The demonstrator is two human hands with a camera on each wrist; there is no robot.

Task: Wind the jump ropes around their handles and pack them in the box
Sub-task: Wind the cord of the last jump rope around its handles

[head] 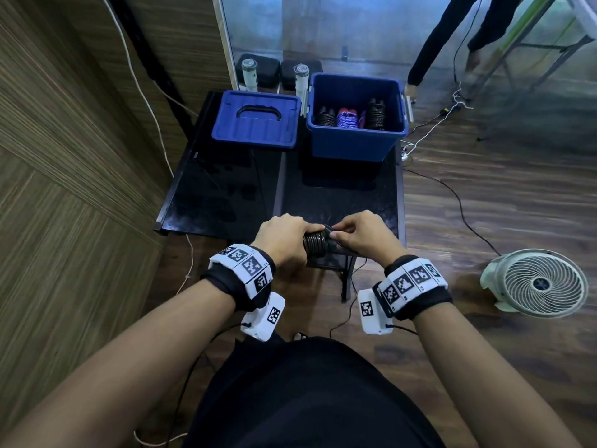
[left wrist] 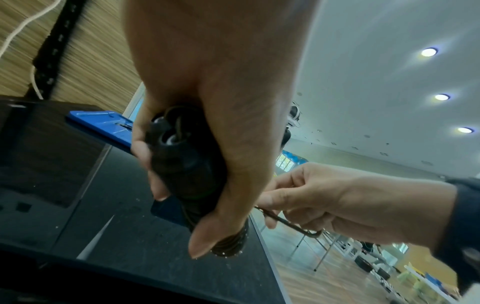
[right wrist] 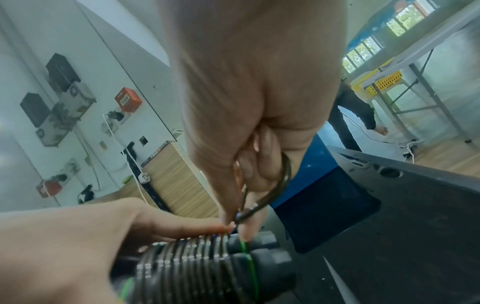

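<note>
My left hand grips a pair of black jump rope handles with dark rope coiled round them, just above the near edge of the black table. The coils and green rings on the handles show close up in the right wrist view. My right hand pinches the last loose loop of rope at the handles' end. The loop also hangs from the right hand's fingers in the left wrist view. The open blue box at the back right holds three wound ropes.
The blue lid lies to the left of the box. A white fan stands on the wooden floor at right, with cables trailing across it. A wood-panelled wall runs along the left. Another person stands behind the table.
</note>
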